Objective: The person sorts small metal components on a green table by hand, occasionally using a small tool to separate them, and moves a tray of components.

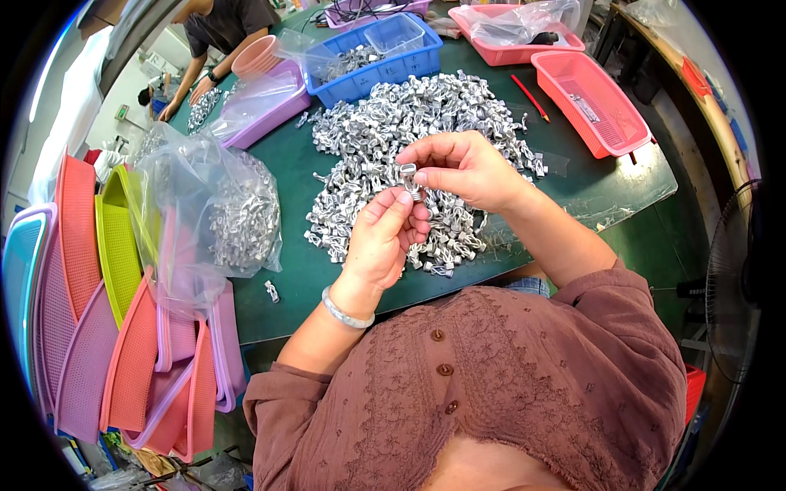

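Observation:
Above a large pile of small grey metal parts [368, 135] on the green table, my two hands meet. My right hand [467, 170] pinches a small silver-grey metal part [408, 172] between thumb and fingers. Just below it, my left hand [383, 229] is closed, thumb against fingers, around the lower end of what looks like the same part or another touching it. The exact kind of the part is too small to make out. One loose metal part [272, 291] lies apart on the table, left of my left forearm.
A clear bag of metal parts [246, 213] sits left of the pile, beside stacked coloured plastic baskets [78, 237]. A blue basket [417, 63] stands behind the pile. At right lie a red pencil [530, 97] and a pink basket [602, 123]. Another person [225, 33] works at far left.

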Motion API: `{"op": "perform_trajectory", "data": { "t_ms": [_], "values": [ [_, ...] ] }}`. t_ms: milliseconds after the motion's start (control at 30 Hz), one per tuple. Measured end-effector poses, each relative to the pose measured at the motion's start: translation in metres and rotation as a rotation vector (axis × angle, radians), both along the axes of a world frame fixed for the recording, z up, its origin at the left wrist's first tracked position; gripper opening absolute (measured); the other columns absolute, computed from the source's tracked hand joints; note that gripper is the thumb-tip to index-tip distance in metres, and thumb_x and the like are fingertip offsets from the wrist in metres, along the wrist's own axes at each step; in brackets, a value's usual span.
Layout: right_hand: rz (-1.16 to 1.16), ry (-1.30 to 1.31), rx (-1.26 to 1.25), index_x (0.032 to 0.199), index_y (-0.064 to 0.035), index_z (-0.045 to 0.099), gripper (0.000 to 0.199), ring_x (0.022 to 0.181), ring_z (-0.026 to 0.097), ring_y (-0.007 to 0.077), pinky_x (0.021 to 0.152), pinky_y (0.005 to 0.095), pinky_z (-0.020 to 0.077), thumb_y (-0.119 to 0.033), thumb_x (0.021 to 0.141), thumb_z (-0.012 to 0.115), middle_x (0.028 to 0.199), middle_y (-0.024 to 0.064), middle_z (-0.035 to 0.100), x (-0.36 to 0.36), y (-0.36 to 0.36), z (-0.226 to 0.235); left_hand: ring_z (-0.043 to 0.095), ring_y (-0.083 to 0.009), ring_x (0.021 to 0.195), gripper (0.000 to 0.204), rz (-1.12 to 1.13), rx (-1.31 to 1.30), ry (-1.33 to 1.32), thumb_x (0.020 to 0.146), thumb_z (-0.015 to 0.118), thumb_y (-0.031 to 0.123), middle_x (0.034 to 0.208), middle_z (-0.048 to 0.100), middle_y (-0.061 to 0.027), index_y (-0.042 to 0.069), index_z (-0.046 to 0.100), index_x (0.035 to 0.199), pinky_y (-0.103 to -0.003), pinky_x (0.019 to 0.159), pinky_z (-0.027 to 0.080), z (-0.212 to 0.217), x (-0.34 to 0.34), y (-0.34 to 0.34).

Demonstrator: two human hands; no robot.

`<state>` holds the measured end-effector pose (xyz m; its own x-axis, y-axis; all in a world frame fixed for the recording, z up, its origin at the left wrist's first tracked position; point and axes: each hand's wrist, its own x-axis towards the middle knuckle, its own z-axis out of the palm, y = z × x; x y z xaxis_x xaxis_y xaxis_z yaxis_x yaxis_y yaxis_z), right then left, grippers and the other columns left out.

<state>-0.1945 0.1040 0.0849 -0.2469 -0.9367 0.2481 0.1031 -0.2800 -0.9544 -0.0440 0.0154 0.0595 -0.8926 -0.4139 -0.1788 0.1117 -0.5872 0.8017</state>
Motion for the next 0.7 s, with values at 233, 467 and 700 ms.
{"op": "perform_trajectory", "data": {
  "t_ms": [233,467,700],
  "values": [
    [-0.044,0.102,-0.038,0.101,0.0015,0.06,0.023,0.082,0.056,0.01,0.073,0.025,0.0473,0.0,0.078,0.057,0.089,0.0046,0.062,0.002,-0.0003,-0.0014,0.055,-0.0111,0.062,0.013,0.019,-0.026,-0.003,0.09,0.048,0.015,0.074,0.058,-0.0027,0.004,0.055,0.094,-0.022,0.056,0.046,-0.0018,-0.0006,-0.0006],
    [-0.06,0.171,-0.074,0.1,0.0012,0.06,0.022,0.082,0.057,0.0101,0.073,0.0251,0.047,0.0,0.078,0.057,0.088,0.005,0.062,0.0023,0.001,-0.0016,0.055,-0.0114,0.063,0.012,0.028,-0.077,0.004,0.09,0.048,0.014,0.075,0.058,-0.0029,0.005,0.054,0.094,-0.022,0.056,0.046,-0.0019,-0.0017,-0.0003],
    [-0.07,0.218,-0.098,0.099,0.0013,0.06,0.021,0.081,0.057,0.0104,0.073,0.0251,0.0472,0.001,0.078,0.058,0.087,0.0051,0.062,0.0027,0.0018,-0.0007,0.055,-0.012,0.064,0.01,0.049,-0.135,-0.001,0.09,0.048,0.014,0.075,0.058,-0.0032,0.007,0.054,0.094,-0.023,0.056,0.046,-0.0029,-0.0016,-0.0002]
  ]
}}
